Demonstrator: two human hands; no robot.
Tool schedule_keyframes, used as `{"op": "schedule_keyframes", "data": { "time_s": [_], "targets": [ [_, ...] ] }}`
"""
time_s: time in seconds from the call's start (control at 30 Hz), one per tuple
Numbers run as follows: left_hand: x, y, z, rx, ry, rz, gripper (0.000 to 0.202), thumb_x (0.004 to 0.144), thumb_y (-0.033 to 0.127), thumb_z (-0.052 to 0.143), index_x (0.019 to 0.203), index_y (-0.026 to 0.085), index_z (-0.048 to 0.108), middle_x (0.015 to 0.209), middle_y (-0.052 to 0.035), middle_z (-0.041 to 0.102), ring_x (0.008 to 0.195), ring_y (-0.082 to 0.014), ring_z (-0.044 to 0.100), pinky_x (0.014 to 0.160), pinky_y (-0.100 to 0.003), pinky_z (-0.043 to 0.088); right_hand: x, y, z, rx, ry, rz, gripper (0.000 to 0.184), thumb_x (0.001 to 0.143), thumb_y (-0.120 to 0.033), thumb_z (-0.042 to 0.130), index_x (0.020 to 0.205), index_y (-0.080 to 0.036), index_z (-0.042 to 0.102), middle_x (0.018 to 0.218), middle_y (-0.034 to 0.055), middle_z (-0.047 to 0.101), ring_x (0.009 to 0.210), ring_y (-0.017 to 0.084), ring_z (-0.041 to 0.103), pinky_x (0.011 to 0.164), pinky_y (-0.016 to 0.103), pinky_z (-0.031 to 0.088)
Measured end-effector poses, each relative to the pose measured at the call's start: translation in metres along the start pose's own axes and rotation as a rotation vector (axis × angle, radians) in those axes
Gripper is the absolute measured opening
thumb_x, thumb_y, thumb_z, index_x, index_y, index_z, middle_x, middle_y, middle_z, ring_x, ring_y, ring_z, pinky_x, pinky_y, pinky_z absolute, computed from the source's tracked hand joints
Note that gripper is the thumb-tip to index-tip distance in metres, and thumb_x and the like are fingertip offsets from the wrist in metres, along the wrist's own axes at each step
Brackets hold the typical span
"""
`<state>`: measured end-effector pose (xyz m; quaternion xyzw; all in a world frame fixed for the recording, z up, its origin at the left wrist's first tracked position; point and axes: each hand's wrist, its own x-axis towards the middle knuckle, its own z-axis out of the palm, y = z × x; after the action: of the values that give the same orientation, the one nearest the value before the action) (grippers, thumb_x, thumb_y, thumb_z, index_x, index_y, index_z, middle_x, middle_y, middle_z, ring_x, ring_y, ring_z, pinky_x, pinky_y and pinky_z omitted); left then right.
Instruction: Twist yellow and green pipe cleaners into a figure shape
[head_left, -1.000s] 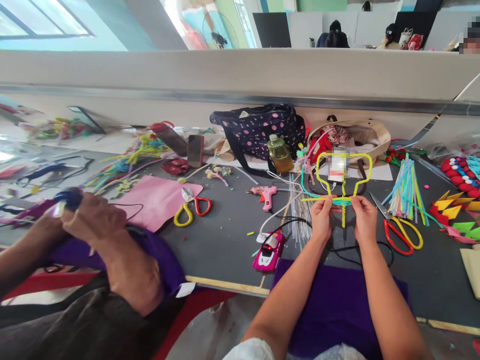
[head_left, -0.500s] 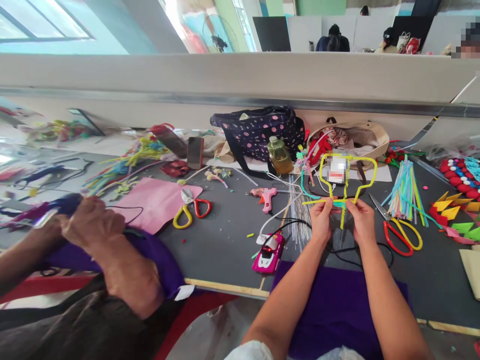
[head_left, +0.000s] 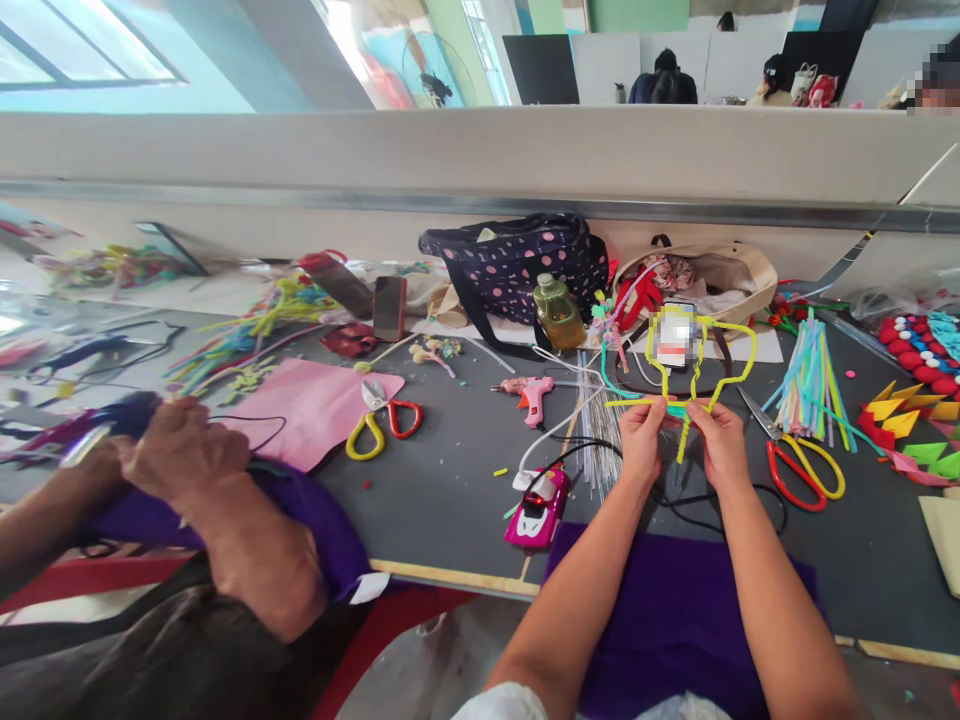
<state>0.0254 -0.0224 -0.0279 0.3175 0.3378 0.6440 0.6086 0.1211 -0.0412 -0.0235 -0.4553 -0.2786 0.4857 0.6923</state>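
A yellow pipe-cleaner frame (head_left: 753, 350), bent into two loops with a twisted stem below, is held up over the table. My left hand (head_left: 642, 440) pinches it at the left, where a straight yellow piece sticks out sideways. On the other side, my right hand (head_left: 718, 440) pinches the base of the right loop beside the stem. A short teal piece (head_left: 676, 410) shows between my fingertips. Behind the left loop lies a phone (head_left: 675, 340) with a lit, blurred screen. Scissors with red and yellow handles (head_left: 806, 470) rest right of my right hand.
Left of my hands lie a pink glue gun (head_left: 534, 398), clear sticks and wires (head_left: 596, 430), and a pink power strip (head_left: 538, 510). Bundled pastel pipe cleaners (head_left: 810, 390) stand at right. A bottle (head_left: 556, 312) and dark bag (head_left: 517, 270) are behind. A co-worker's hands (head_left: 180, 450) work at left.
The yellow frame has turned slightly between my fingers: its loops lean differently and the stem's lower end has shifted a little left. Both hands keep their pinch.
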Motion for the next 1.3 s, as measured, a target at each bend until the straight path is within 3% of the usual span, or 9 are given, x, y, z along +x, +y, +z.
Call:
{"op": "schedule_keyframes", "data": {
  "time_s": [0.47, 0.77, 0.9, 1.1, 1.3],
  "targets": [
    [0.001, 0.002, -0.001, -0.034, -0.024, -0.056, 0.031, 0.067, 0.044, 0.079, 0.071, 0.014, 0.071, 0.068, -0.0018, 0.068, 0.055, -0.0102, 0.059, 0.054, -0.023, 0.051, 0.001, 0.003, -0.004, -0.01, -0.02, -0.067, 0.018, 0.065, -0.032, 0.078, 0.077, -0.019, 0.073, 0.071, 0.0002, 0.071, 0.066, 0.016, 0.063, 0.071, 0.032, 0.05],
    [0.003, 0.002, -0.003, -0.172, -0.069, -0.215, 0.035, 0.064, 0.042, 0.082, 0.074, 0.012, 0.067, 0.064, -0.0002, 0.065, 0.05, -0.008, 0.057, 0.049, -0.019, 0.049, -0.002, 0.001, -0.001, -0.06, -0.027, -0.086, 0.021, 0.066, -0.037, 0.077, 0.076, -0.019, 0.073, 0.073, 0.0012, 0.072, 0.068, 0.016, 0.062, 0.07, 0.032, 0.049],
    [0.006, 0.003, -0.005, -0.161, -0.054, -0.197, 0.036, 0.063, 0.042, 0.083, 0.073, 0.012, 0.066, 0.065, -0.0001, 0.066, 0.049, -0.0075, 0.057, 0.05, -0.019, 0.05, -0.001, 0.002, -0.003, -0.063, -0.041, -0.044, 0.029, 0.071, -0.045, 0.073, 0.079, -0.018, 0.074, 0.078, 0.0031, 0.073, 0.071, 0.017, 0.063, 0.067, 0.029, 0.047],
    [0.009, 0.001, -0.007, -0.122, 0.001, -0.165, 0.038, 0.06, 0.044, 0.084, 0.075, 0.013, 0.067, 0.07, -0.0002, 0.067, 0.054, -0.0077, 0.059, 0.051, -0.018, 0.05, 0.003, -0.005, -0.008, -0.028, 0.064, -0.005, 0.044, 0.074, -0.059, 0.066, 0.078, -0.016, 0.074, 0.076, 0.0064, 0.073, 0.068, 0.017, 0.062, 0.06, 0.028, 0.044],
    [0.007, 0.001, -0.006, -0.092, -0.008, -0.119, 0.034, 0.064, 0.044, 0.081, 0.075, 0.014, 0.069, 0.072, -0.0013, 0.068, 0.059, -0.0091, 0.06, 0.052, -0.019, 0.049, 0.004, -0.005, -0.01, -0.09, -0.016, 0.011, 0.034, 0.071, -0.051, 0.072, 0.079, -0.018, 0.074, 0.074, 0.0023, 0.071, 0.065, 0.014, 0.058, 0.062, 0.026, 0.043]
  ]
}}
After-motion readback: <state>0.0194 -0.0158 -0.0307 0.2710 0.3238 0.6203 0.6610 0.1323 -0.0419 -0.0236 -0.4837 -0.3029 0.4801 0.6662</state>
